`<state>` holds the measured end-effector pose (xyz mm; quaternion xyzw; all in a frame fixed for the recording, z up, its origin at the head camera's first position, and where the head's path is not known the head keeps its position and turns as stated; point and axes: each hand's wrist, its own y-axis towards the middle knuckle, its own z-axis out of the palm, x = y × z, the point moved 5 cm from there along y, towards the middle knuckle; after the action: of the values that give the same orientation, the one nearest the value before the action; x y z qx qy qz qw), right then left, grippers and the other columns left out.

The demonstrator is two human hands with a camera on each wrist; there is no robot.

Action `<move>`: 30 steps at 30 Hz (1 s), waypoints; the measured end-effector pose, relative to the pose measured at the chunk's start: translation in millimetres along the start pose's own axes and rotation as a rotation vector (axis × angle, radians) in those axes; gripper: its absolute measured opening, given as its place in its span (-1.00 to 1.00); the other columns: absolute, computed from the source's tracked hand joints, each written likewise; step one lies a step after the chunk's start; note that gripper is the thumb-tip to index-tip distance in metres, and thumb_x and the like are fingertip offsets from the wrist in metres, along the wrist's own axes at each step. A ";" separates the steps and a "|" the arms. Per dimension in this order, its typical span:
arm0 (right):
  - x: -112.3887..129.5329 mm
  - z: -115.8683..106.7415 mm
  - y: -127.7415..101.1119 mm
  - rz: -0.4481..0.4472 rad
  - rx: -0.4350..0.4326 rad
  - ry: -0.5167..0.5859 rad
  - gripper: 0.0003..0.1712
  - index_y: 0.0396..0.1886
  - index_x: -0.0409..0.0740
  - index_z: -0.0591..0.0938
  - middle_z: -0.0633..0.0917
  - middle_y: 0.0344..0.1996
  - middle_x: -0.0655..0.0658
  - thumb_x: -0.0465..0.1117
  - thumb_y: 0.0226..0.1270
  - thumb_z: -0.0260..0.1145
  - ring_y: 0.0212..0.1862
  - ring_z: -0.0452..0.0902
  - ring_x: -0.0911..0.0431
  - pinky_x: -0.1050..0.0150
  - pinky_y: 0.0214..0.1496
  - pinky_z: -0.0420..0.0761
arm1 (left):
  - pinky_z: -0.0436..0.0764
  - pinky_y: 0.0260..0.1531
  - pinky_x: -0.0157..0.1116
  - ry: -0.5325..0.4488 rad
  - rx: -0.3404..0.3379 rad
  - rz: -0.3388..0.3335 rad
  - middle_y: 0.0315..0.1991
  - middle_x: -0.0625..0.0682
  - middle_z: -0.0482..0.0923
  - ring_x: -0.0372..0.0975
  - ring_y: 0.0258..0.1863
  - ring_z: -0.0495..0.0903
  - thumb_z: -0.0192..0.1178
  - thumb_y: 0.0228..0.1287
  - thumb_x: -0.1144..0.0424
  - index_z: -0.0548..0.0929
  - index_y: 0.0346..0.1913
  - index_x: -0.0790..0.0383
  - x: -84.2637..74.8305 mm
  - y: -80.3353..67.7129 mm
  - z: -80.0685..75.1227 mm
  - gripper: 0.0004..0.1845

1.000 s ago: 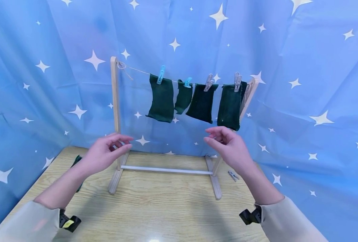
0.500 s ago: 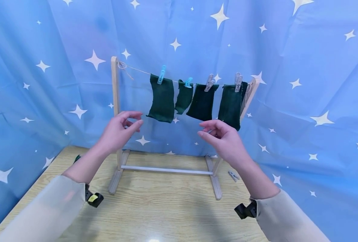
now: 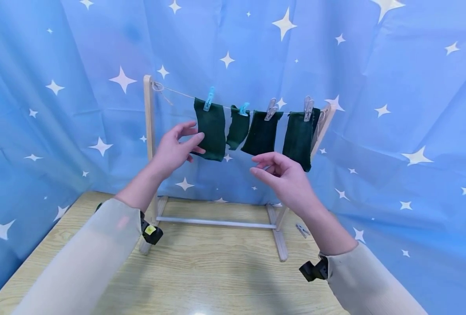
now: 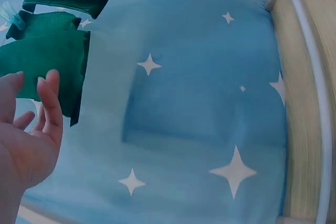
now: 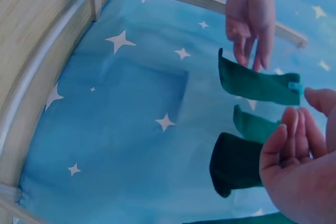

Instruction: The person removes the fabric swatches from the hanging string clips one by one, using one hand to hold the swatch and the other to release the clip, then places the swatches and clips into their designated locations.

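Observation:
Several dark green cloth pieces hang pegged on a string between two wooden posts. My left hand (image 3: 175,146) is at the left edge of the leftmost cloth (image 3: 214,131), thumb and fingers spread apart; the fingertips overlap the cloth in the head view. In the left wrist view that cloth (image 4: 50,61) lies just past the fingertips. My right hand (image 3: 282,175) hovers below the dark cloth (image 3: 261,133) third from the left, fingers loosely bent and holding nothing. Blue clothespins (image 3: 209,99) grip the two left cloths; grey clothespins (image 3: 271,109) grip the right ones.
The wooden rack's left post (image 3: 149,118) stands close to my left forearm, and its white crossbar (image 3: 217,222) runs low over the table (image 3: 209,271). A loose clothespin (image 3: 303,230) lies by the right foot. A blue star-patterned curtain (image 3: 394,131) hangs behind.
My left hand has moved up and to the right, from beside the left post to the leftmost cloth. My right hand has shifted slightly left and up. The cloths hang as before.

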<state>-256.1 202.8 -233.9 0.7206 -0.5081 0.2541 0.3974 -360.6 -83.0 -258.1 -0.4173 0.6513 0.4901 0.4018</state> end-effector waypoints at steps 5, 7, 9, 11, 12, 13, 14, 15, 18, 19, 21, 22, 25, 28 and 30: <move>7.9 2.5 5.0 -0.022 0.009 0.003 -0.65 0.25 0.12 0.75 0.71 -0.01 -0.05 0.05 0.59 0.46 -0.08 0.61 -0.04 0.29 -0.16 0.63 | 0.76 -0.22 -0.35 -0.100 0.006 -0.019 0.63 0.04 0.41 -0.23 -0.09 0.87 0.27 0.63 -0.14 0.27 0.74 -0.02 -2.8 9.9 8.7 -0.22; 12.9 3.3 6.9 -0.035 0.009 0.006 -0.65 0.26 0.12 0.75 0.71 -0.01 -0.04 0.05 0.59 0.46 -0.09 0.61 -0.03 0.29 -0.15 0.64 | 0.76 -0.24 -0.36 -0.128 -0.001 -0.017 0.62 0.06 0.41 -0.28 -0.13 0.87 0.27 0.64 -0.11 0.26 0.75 0.03 -4.2 11.8 11.0 -0.21; 19.0 4.3 9.4 -0.048 0.010 0.015 -0.64 0.26 0.10 0.75 0.71 -0.02 -0.05 0.04 0.59 0.46 -0.10 0.62 -0.03 0.28 -0.15 0.65 | 0.75 -0.26 -0.38 -0.148 -0.013 -0.011 0.58 0.08 0.44 -0.32 -0.17 0.86 0.27 0.65 -0.07 0.26 0.74 0.09 -5.2 12.7 12.3 -0.22; 25.7 6.0 13.3 -0.063 0.011 0.022 -0.64 0.26 0.09 0.75 0.72 -0.02 -0.04 0.02 0.59 0.46 -0.10 0.63 -0.03 0.28 -0.14 0.66 | 0.75 -0.28 -0.40 -0.170 -0.030 -0.002 0.49 0.11 0.51 -0.35 -0.20 0.84 0.27 0.66 -0.02 0.32 0.70 0.15 -5.9 13.5 13.0 -0.27; 29.2 6.9 15.9 -0.073 0.011 0.024 -0.64 0.26 0.08 0.75 0.72 -0.02 -0.04 0.00 0.59 0.46 -0.11 0.64 -0.03 0.28 -0.14 0.67 | 0.74 -0.28 -0.40 -0.180 -0.044 0.001 0.43 0.12 0.56 -0.36 -0.22 0.84 0.28 0.66 0.00 0.38 0.66 0.18 -6.0 13.9 12.9 -0.31; 32.8 8.0 18.6 -0.081 0.011 0.025 -0.65 0.26 0.08 0.75 0.73 -0.02 -0.04 -0.01 0.59 0.46 -0.12 0.65 -0.02 0.28 -0.14 0.68 | 0.74 -0.29 -0.41 -0.191 -0.061 0.006 0.36 0.11 0.61 -0.37 -0.24 0.83 0.28 0.66 0.02 0.44 0.61 0.20 -6.0 14.3 12.6 -0.36; 36.5 9.1 22.0 -0.090 0.008 0.022 -0.64 0.27 0.06 0.75 0.73 -0.02 -0.04 -0.01 0.59 0.46 -0.12 0.66 -0.02 0.27 -0.14 0.69 | 0.73 -0.30 -0.41 -0.198 -0.078 0.010 0.28 0.10 0.65 -0.37 -0.25 0.83 0.28 0.66 0.03 0.50 0.55 0.22 -5.9 14.8 12.3 -0.42; 40.0 10.4 25.5 -0.097 0.005 0.019 -0.65 0.26 0.07 0.75 0.74 -0.02 -0.04 -0.02 0.59 0.46 -0.13 0.66 -0.01 0.27 -0.14 0.69 | 0.72 -0.31 -0.41 -0.201 -0.097 0.014 0.21 0.09 0.69 -0.37 -0.25 0.83 0.28 0.66 0.04 0.56 0.49 0.23 -5.7 15.2 11.9 -0.47; 52.8 15.9 36.5 -0.117 -0.006 0.005 -0.65 0.26 0.04 0.75 0.74 -0.03 -0.05 -0.03 0.60 0.46 -0.15 0.68 -0.02 0.26 -0.15 0.70 | 0.73 -0.20 -0.36 -0.177 -0.166 0.015 0.07 0.04 0.74 -0.32 -0.24 0.80 0.29 0.65 0.02 0.70 0.33 0.22 -4.6 14.7 8.1 -0.58; 56.9 18.1 39.9 -0.124 -0.011 0.001 -0.65 0.27 0.03 0.74 0.75 -0.02 -0.05 -0.04 0.60 0.45 -0.15 0.69 -0.01 0.25 -0.14 0.71 | 0.74 -0.14 -0.33 -0.160 -0.185 0.014 0.05 0.04 0.74 -0.29 -0.22 0.79 0.29 0.65 0.01 0.72 0.31 0.21 -4.1 14.5 7.1 -0.59; 64.5 22.7 46.2 -0.138 -0.017 -0.002 -0.65 0.27 0.01 0.74 0.75 0.00 -0.06 -0.05 0.61 0.44 -0.17 0.73 0.02 0.23 -0.11 0.74 | 0.73 -0.03 -0.27 -0.124 -0.214 0.008 0.05 0.06 0.74 -0.23 -0.15 0.74 0.30 0.64 0.00 0.75 0.29 0.19 -3.3 13.8 5.9 -0.59; 68.1 25.1 49.3 -0.148 -0.019 -0.004 -0.64 0.29 -0.01 0.73 0.75 0.02 -0.06 -0.06 0.62 0.43 -0.18 0.75 0.02 0.22 -0.11 0.75 | 0.73 0.03 -0.25 -0.109 -0.225 0.004 0.06 0.07 0.74 -0.19 -0.11 0.71 0.31 0.64 -0.01 0.76 0.29 0.18 -3.0 13.6 5.5 -0.59; 78.2 32.7 58.8 -0.176 -0.027 -0.021 -0.60 0.36 -0.05 0.69 0.75 0.14 -0.08 -0.07 0.65 0.40 -0.22 0.80 0.07 0.20 -0.18 0.76 | 0.73 0.09 -0.24 -0.088 -0.243 0.005 0.06 0.09 0.74 -0.14 -0.05 0.66 0.32 0.63 -0.01 0.78 0.28 0.18 -3.0 13.5 4.8 -0.59; 87.3 40.1 69.0 -0.189 -0.040 -0.027 -0.54 0.44 -0.06 0.64 0.69 0.30 -0.09 -0.06 0.67 0.38 -0.23 0.83 0.05 0.21 -0.31 0.74 | 0.73 0.08 -0.27 -0.075 -0.246 0.011 0.05 0.10 0.75 -0.14 -0.03 0.66 0.32 0.63 -0.02 0.78 0.27 0.19 -2.9 12.9 4.3 -0.59; 92.6 45.1 74.7 -0.196 -0.055 -0.022 -0.50 0.49 -0.05 0.60 0.63 0.40 -0.10 -0.07 0.68 0.37 -0.24 0.84 0.00 0.21 -0.36 0.74 | 0.72 0.08 -0.28 -0.067 -0.244 0.015 0.05 0.12 0.75 -0.14 -0.02 0.65 0.32 0.63 -0.02 0.78 0.26 0.21 -2.1 12.1 3.6 -0.58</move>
<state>-294.7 103.6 -164.0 0.7585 -0.4463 0.1919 0.4344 -370.9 -77.2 -253.1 -0.4416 0.5761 0.5823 0.3660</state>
